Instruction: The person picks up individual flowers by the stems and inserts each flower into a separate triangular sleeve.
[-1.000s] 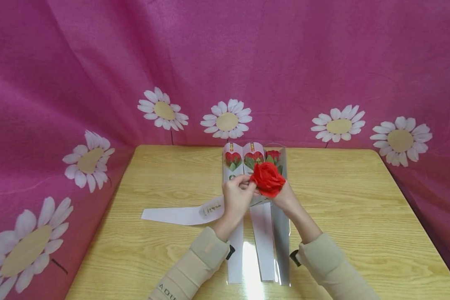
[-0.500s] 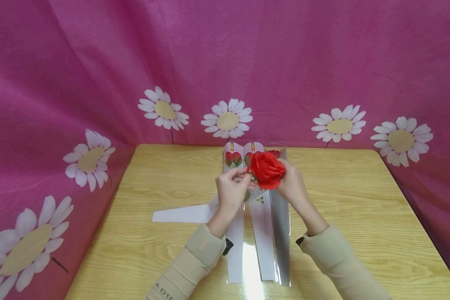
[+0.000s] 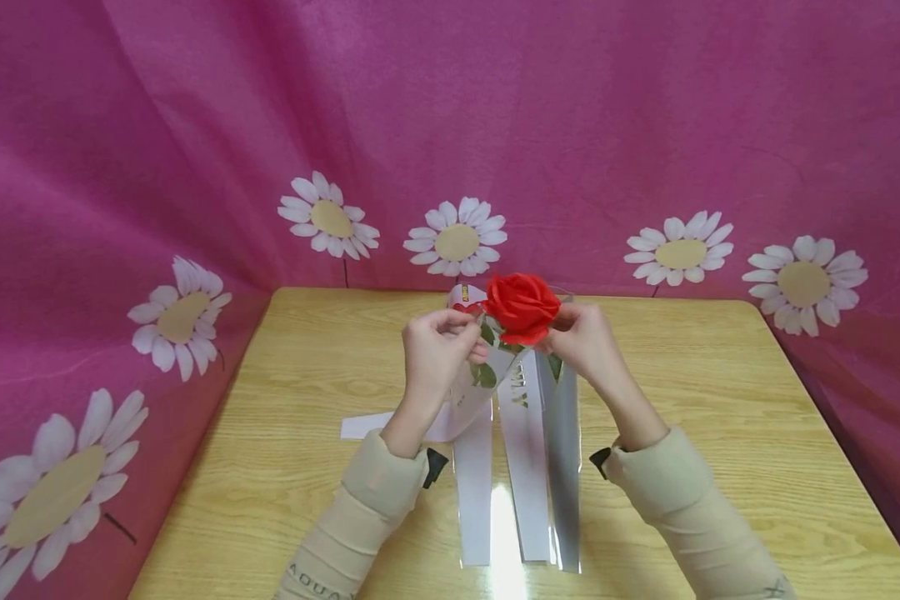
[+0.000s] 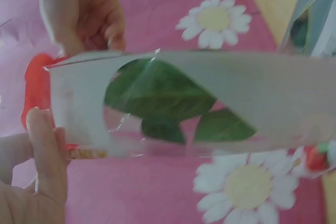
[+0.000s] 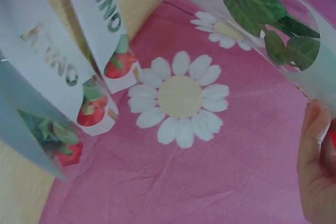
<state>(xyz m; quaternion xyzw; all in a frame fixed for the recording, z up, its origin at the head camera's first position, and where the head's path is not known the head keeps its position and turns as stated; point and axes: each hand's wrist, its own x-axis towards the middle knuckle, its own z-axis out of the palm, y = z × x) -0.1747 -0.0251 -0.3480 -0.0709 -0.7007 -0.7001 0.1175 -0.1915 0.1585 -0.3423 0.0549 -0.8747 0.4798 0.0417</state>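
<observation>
A red artificial rose (image 3: 523, 308) pokes its bloom out of the top of a white flower sleeve (image 3: 468, 400). Green leaves (image 4: 157, 93) show through the sleeve's clear window in the left wrist view. My left hand (image 3: 438, 354) pinches the sleeve's top edge on the left, just beside the bloom. On the other side my right hand (image 3: 585, 337) pinches the edge close under the petals; its fingertips are partly hidden by the rose. The sleeve slants down from the bloom to the left, its narrow end passing behind my left wrist.
Beneath the hands lie two white sleeved roses (image 3: 525, 475) marked ONLY and one grey sleeved rose (image 3: 562, 500), side by side on the wooden table (image 3: 720, 417). A pink cloth (image 3: 570, 125) with printed daisies hangs behind and at the sides.
The rose has moved away from me and slightly left, its bloom turning more upright. My hands have spread apart, the left shifting leftward. The sleeve's tail end has swung right.
</observation>
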